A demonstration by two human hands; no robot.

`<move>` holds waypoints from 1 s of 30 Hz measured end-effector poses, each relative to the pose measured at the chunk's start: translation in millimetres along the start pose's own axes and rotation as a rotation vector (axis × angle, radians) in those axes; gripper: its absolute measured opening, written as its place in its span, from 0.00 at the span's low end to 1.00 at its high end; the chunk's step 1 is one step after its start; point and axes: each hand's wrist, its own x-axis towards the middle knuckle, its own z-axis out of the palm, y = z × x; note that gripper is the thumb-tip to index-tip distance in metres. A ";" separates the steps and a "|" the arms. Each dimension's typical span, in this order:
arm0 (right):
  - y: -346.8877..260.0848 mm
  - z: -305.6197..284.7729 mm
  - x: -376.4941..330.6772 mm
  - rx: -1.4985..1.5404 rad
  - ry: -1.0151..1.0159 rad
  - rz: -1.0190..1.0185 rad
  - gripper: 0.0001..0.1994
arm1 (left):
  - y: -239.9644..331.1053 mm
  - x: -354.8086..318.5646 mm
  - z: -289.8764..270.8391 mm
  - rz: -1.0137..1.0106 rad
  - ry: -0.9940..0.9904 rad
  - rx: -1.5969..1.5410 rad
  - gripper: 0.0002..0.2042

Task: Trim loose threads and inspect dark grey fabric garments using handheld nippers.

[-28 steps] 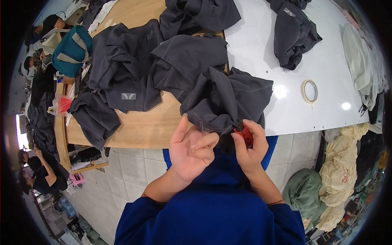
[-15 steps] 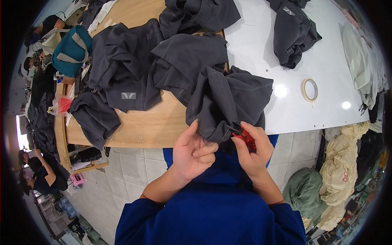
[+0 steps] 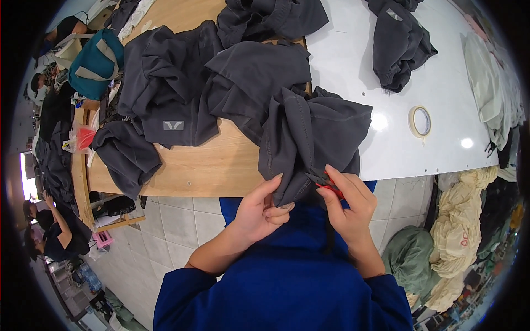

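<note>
A dark grey garment (image 3: pixel 331 124) hangs over the table's front edge, its seams and hem toward me. My left hand (image 3: pixel 259 209) pinches the hem at its left side between thumb and curled fingers. In my right hand (image 3: pixel 353 201) is a pair of red-handled thread snips (image 3: pixel 331 187). Their dark blades point left and lie against the cloth by the hem; whether they are cutting a thread is too small to tell. More dark grey garments (image 3: pixel 165 83) are spread behind and to the left, one bearing a light rectangular patch (image 3: pixel 173 126).
The wooden tabletop (image 3: pixel 204 168) meets a white tabletop (image 3: pixel 381 157) on the right, where a tape roll (image 3: pixel 411 122) and another grey garment (image 3: pixel 398 55) lie. A teal bag (image 3: pixel 94 66) stands far left, near other people. Green (image 3: pixel 408 256) and cream cloth bundles (image 3: pixel 455 231) are at lower right.
My left hand has shifted slightly right and down, drawing the hem lower. In my right hand the snips have turned, and their dark blades now show over the cloth.
</note>
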 end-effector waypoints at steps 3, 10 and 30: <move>1.4 2.2 -1.1 -0.001 0.013 -0.010 0.19 | 0.3 1.3 -1.3 -0.009 -0.006 0.029 0.10; 7.3 3.6 -1.3 -0.107 0.044 -0.143 0.18 | 0.5 3.7 -4.0 -0.013 -0.003 -0.003 0.10; 8.2 0.4 -4.9 -0.148 0.073 -0.188 0.18 | 1.3 3.5 -1.7 -0.034 0.024 -0.055 0.11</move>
